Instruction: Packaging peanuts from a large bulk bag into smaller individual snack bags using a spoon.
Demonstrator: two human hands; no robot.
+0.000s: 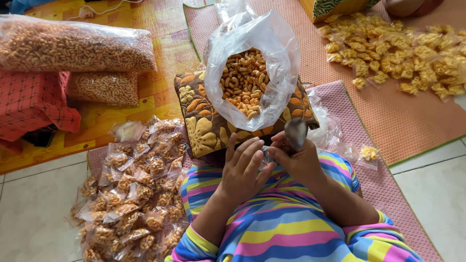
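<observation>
Pinching a small clear packet (266,156) between them, the left hand (244,170) and right hand (297,160) are meeting just below the open snack bag (250,73) (the right also gripping a metal spoon (295,133)).

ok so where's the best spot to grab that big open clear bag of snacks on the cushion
Probably by the loose rim of the big open clear plastic bag, coming from above on its far side. The plastic there stands up empty and crumpled, easy for fingers to pinch, while the lower part bulges with curled orange snacks and leans on the brown floral cushion.
</observation>
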